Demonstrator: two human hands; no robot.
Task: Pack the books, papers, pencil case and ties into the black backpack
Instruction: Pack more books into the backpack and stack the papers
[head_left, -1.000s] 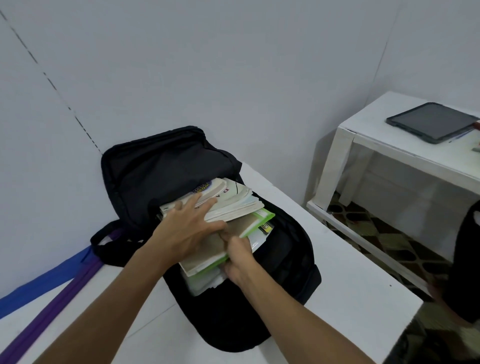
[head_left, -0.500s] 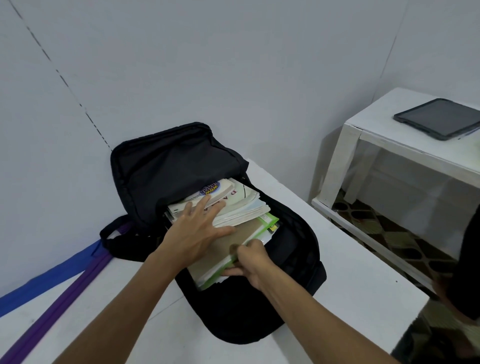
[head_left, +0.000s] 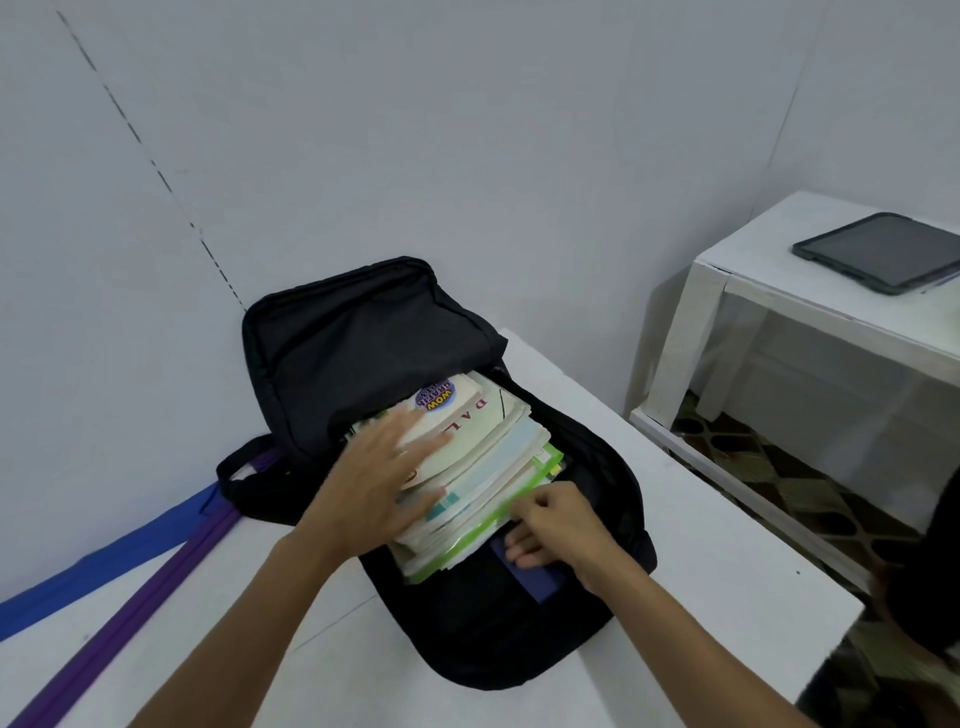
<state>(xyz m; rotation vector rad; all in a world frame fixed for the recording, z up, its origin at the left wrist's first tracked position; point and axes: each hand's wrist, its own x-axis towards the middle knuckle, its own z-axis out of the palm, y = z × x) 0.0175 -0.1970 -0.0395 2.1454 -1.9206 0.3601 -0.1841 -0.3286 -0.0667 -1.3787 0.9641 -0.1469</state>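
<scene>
Your left hand lies flat on the fanned books and your right hand pinches their edge, so a hard shove could slide the top ones out of the backpack.

You will find the black backpack made of matt woven cloth. The books and papers packed in it are paper, and their covers look smooth, the top one with a light sheen. The green folder beneath reads as glossy, translucent plastic. The blue tie and purple tie are smooth cloth. The table is white, matt and smooth. The tablet has a smooth dark screen.
</scene>
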